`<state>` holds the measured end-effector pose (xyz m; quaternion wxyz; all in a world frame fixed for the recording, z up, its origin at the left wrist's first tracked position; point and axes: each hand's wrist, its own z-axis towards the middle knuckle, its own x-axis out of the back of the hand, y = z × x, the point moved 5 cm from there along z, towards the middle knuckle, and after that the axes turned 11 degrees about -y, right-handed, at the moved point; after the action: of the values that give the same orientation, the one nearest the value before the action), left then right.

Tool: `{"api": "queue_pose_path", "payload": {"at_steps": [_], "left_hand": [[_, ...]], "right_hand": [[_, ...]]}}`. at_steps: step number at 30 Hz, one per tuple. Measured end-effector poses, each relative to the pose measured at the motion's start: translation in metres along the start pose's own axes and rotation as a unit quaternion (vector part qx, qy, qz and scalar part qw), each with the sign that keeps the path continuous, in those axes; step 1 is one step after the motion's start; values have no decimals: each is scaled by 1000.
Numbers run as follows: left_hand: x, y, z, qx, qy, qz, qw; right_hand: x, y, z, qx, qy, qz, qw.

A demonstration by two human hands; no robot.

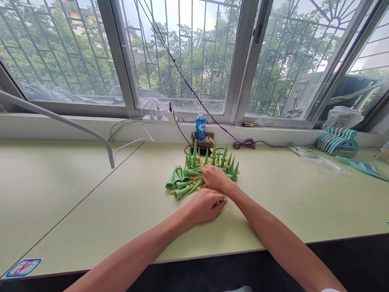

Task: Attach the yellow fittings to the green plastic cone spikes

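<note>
A cluster of green plastic plant watering spikes lies on the table, mixed with small yellow pieces. Toward the back of the cluster, several spikes stand upright, points up; others lie on their sides at the left and front. My right hand crosses over the pile, its fingers bent down among the lying spikes; what is at its fingertips is hidden. Just in front of the pile is my left hand, fingers curled closed. A bit of green shows by its fingertips, but most of whatever it holds is hidden.
Behind the cluster, a blue bottle stands at a small cardboard box. Coiled cable lies along the wall. At right are teal hanger-like items and clear plastic packaging. A thick grey cable hangs at left.
</note>
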<state>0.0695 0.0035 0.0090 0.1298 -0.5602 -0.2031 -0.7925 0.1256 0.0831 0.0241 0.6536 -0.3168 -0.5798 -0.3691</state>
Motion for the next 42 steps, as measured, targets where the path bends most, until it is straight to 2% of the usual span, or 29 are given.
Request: {"api": "queue_pose_path", "payload": {"at_steps": [13,23,32,38,40,42], "left_hand": [[1,-1,0,7,-9,3,1000],[-3,-7,1,25,-20,19,999],[1,-5,1,41,-9,-2,999],[2,-19,2,120,48,-125,984],[3,-28,2,153,77,-196,966],[2,-38,0,196,99,-298,929]], "right_hand": [[-1,5,1,-1,-7,19,1000],[10,-2,-3,72,89,123,986],[9,-3,-1,106,140,188,966],[16,8,-6,108,260,238,930],[20,12,-9,96,295,244,919],[24,15,-12,84,319,245,911]]}}
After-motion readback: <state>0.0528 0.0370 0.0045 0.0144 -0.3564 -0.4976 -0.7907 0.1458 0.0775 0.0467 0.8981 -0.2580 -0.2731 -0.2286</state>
